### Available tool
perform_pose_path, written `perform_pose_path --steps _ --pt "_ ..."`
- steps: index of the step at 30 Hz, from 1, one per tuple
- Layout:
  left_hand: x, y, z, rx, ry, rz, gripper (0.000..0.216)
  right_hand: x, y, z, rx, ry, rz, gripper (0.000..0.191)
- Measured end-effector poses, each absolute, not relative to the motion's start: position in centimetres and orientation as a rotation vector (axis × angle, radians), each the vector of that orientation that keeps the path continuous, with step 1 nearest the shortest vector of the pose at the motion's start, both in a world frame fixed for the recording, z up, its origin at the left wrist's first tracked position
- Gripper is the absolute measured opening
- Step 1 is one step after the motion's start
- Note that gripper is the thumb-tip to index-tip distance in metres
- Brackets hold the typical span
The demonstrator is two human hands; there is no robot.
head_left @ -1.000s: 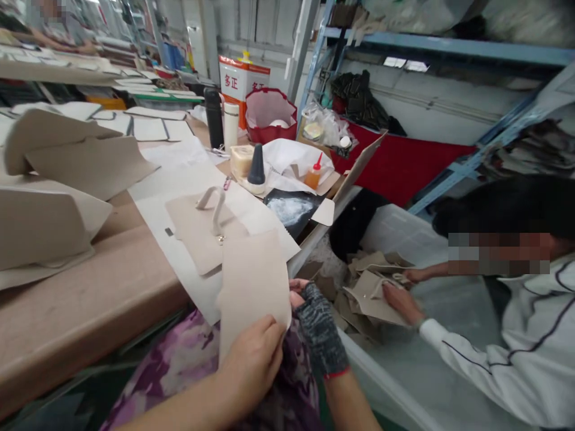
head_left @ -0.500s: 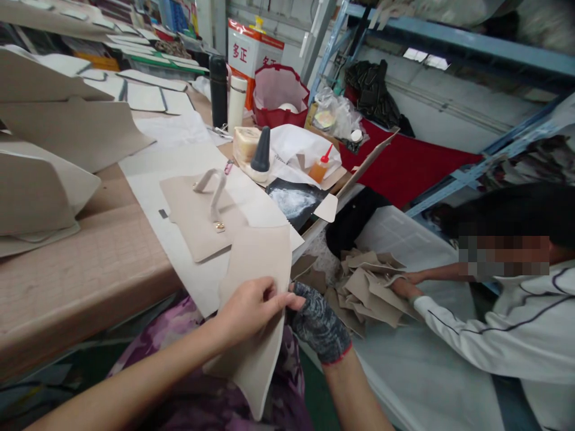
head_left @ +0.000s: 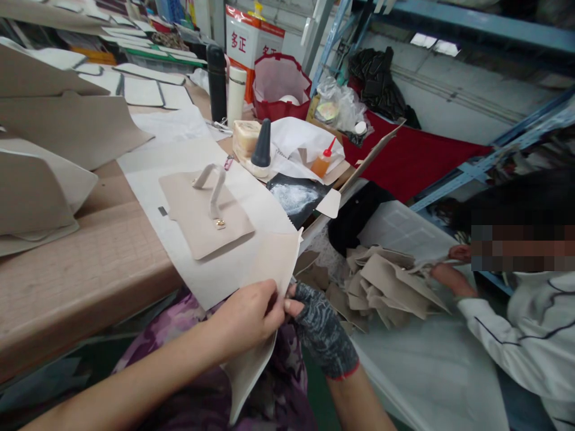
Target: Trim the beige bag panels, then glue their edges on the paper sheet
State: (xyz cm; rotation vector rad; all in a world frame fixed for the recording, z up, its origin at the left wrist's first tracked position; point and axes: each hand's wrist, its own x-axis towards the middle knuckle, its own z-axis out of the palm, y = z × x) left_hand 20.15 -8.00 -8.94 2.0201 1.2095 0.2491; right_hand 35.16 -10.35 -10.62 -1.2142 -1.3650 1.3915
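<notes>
My bare left hand (head_left: pixel 249 314) pinches a beige leather-like panel (head_left: pixel 269 275) over my lap, at the table's front edge. My right hand (head_left: pixel 320 328), in a dark patterned fingerless glove, grips the same panel at its right edge, fingertips meeting my left thumb. The panel hangs down below my hands. On the table just beyond lies another beige panel with a strap and a metal stud (head_left: pixel 205 211), resting on white paper (head_left: pixel 251 266).
A co-worker in a white jacket (head_left: pixel 525 335) at right lifts a bundle of beige pieces (head_left: pixel 390 287) over a large white bin (head_left: pixel 431 371). Glue bottles (head_left: pixel 262 143), flasks (head_left: pixel 217 84), a red basket (head_left: pixel 278 87) and stacked beige panels (head_left: pixel 40 179) crowd the table.
The panel has turned and dropped lower in my hands, its top edge now tilted right. My left hand has shifted up to its edge. The co-worker has raised the bundle of pieces.
</notes>
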Motion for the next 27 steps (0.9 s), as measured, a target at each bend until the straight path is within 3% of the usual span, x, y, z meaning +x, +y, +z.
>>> perform_pose_path --steps 5,13,27 --pt "20.4 -8.0 -7.7 2.137 1.288 0.117 0.019 34.9 -10.7 -10.7 -1.466 -1.464 1.129 0.009" --pt "20.3 -8.1 -8.8 2.217 1.31 0.053 0.022 33.7 -11.5 -12.1 -1.576 -1.424 0.998 0.014" --pt "19.1 -7.1 -10.0 1.973 1.312 0.247 0.012 36.2 -12.2 -12.6 -1.489 -1.166 1.434 0.021"
